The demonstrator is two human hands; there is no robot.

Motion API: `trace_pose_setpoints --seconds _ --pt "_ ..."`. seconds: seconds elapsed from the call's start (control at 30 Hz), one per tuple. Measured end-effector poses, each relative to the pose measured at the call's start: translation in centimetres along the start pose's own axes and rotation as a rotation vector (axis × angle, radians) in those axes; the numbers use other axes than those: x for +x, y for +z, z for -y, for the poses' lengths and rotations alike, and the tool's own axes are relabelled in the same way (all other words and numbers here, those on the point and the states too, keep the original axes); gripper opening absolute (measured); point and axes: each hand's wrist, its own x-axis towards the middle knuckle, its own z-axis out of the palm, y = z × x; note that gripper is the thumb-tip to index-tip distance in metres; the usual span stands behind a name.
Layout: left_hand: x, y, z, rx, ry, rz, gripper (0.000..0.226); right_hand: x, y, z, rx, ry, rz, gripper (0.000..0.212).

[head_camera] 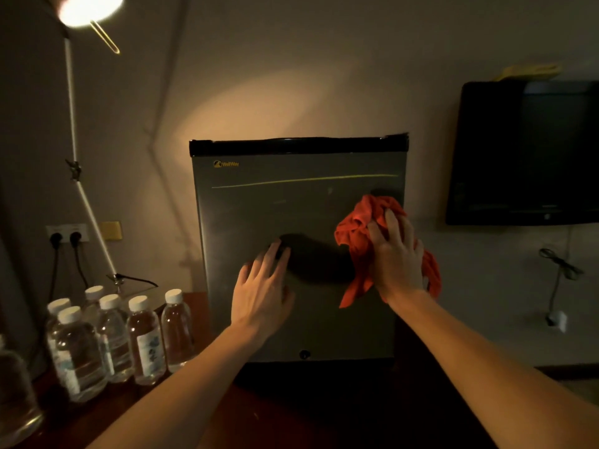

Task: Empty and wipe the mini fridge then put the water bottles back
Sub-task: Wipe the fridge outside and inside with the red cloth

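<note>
Right hand (397, 254): fingers spread and lightly curved over a crumpled red cloth (359, 234), pressing it flat against the right side of the door of the mini fridge (291, 205). Left hand (262, 283): wide, fingers straight, palm flat on the middle of the same door, holding nothing, apparently bracing.

Door shut, so inside not visible; cannot tell whether the interior is wiped. Judging by the cloth on the outer face, wiping of the exterior under way, right side in hand, faint smears higher up near the yellow line.

Water bottles (113, 335): a cluster with white caps standing on the wooden tabletop (201, 306) just left of the fridge, well apart from both hands. Emptying thus looks done; putting back not yet begun.

Further out: lit lamp (90, 8) upper left, wall sockets (66, 236) behind the bottles, dark television (525, 153) on the wall to the right.
</note>
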Motion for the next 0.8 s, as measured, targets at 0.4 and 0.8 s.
trace_pose_setpoints --seconds 0.4,0.8 --pt "-1.0 -0.8 5.3 0.099 -0.072 -0.086 0.074 1.2 2.3 14.6 0.007 -0.366 -0.097 0.055" --pt "0.1 -3.2 10.5 0.066 -0.085 -0.256 0.072 5.5 0.9 22.6 -0.048 -0.5 -0.232 0.047"
